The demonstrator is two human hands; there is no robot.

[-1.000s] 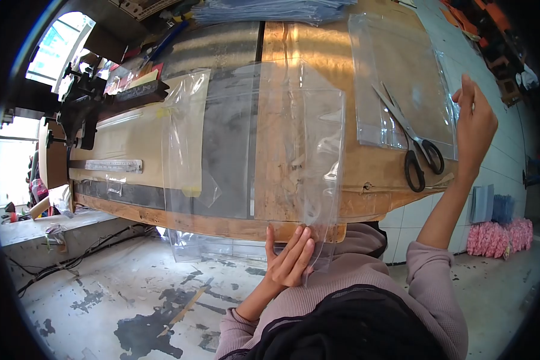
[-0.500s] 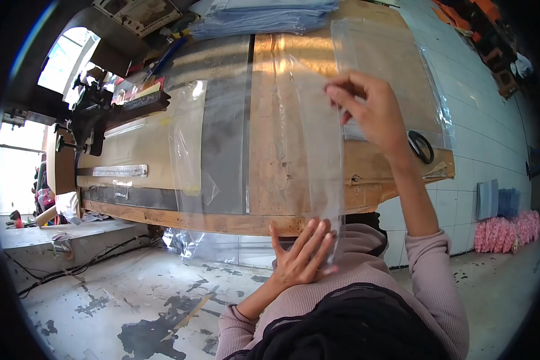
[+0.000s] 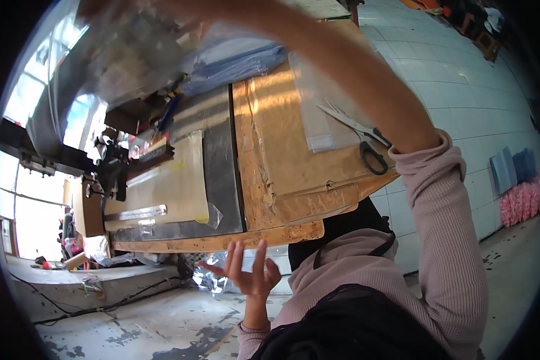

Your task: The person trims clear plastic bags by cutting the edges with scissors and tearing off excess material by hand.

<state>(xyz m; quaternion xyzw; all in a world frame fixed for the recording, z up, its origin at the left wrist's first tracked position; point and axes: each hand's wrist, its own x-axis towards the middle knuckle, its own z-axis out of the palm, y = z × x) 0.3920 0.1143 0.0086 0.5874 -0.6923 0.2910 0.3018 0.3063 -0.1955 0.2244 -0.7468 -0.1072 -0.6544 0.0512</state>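
Note:
My right arm reaches across the top of the view, and my right hand (image 3: 174,8) is smeared by motion at the upper edge. A clear plastic sheet (image 3: 132,57), blurred and see-through, hangs raised from that hand at the upper left. My left hand (image 3: 249,273) is held palm up just off the front edge of the wooden table (image 3: 282,233), fingers apart and holding nothing. On the table's right part lie scissors (image 3: 366,141) with black handles, over another clear plastic sheet (image 3: 318,129).
A stack of bluish plastic sheets (image 3: 234,66) lies at the table's back. A dark machine (image 3: 111,171) stands at the left, with a ruler (image 3: 138,212) in front of it. Pink bundles (image 3: 520,203) sit on the floor at right.
My right hand has swept up and left, lifting the clear plastic sheet off the table. My left hand has come off the sheet and turned palm up. The scissors are now uncovered.

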